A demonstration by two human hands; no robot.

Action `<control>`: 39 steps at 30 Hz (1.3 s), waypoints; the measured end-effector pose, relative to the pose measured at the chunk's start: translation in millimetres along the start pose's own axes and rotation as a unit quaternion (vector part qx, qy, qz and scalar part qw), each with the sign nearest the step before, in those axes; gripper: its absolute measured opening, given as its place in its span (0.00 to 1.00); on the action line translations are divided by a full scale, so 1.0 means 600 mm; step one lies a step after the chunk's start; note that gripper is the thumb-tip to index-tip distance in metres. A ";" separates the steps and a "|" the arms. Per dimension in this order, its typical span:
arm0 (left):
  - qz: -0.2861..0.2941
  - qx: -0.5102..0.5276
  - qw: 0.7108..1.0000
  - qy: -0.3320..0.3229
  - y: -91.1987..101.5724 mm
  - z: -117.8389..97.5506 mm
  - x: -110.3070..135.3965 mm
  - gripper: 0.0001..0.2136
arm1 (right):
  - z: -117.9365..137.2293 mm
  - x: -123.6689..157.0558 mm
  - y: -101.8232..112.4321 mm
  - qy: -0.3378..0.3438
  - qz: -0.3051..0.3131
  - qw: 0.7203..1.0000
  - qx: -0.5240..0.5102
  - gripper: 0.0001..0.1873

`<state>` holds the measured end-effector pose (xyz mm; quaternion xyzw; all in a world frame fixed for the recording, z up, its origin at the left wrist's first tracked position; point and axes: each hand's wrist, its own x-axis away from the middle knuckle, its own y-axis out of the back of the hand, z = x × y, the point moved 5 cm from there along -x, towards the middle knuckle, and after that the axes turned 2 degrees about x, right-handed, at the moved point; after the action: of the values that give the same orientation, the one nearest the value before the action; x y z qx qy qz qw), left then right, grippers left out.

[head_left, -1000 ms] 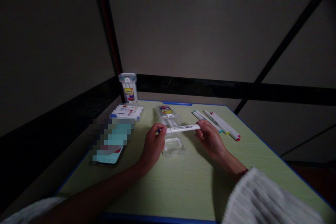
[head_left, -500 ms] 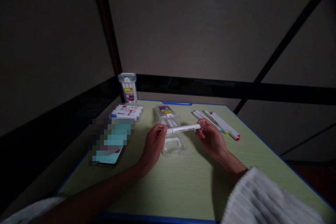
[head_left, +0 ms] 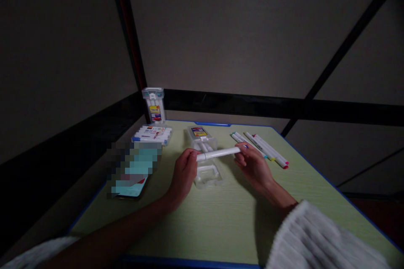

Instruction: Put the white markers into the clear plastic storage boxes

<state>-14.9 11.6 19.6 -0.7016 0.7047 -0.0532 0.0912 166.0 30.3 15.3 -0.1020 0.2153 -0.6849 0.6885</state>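
Observation:
A white marker (head_left: 219, 154) is held sideways above the table between my two hands. My left hand (head_left: 184, 170) pinches its left end, and my right hand (head_left: 252, 166) grips its right end, where a bit of blue shows. Just behind the marker lies a clear plastic marker case (head_left: 201, 135) with a yellow and red label and white markers inside. Its clear lid (head_left: 208, 175) rests open toward me, below the held marker. To the right of my right hand, several loose white markers (head_left: 268, 151) with coloured ends lie side by side.
An upright clear case of markers (head_left: 154, 107) stands at the back left corner. In front of it lies a flat pack of markers (head_left: 153, 135). A phone (head_left: 134, 176), partly pixelated, lies at the left. The pale green table (head_left: 217, 227) has blue edges; dark-framed walls enclose it.
The marker has turned about its length, so the dark print on its barrel no longer shows. My left fingers have shifted slightly left; my right hand has barely moved.

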 end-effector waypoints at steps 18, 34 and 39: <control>-0.003 -0.005 0.999 -0.047 0.002 -0.001 -0.003 0.09 | 0.000 -0.001 0.000 0.003 0.004 1.000 -0.001 0.07; 0.007 -0.016 0.997 -0.070 0.006 0.011 -0.008 0.09 | 0.008 0.004 -0.003 -0.023 -0.011 0.996 -0.085 0.09; 0.009 -0.028 0.997 -0.069 0.006 0.012 -0.008 0.07 | 0.009 0.004 -0.006 -0.025 0.011 0.993 -0.115 0.08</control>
<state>-17.0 17.0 12.1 -0.6992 0.7045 0.0159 0.1204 164.8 26.9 21.3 -0.1951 0.2760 -0.6456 0.6848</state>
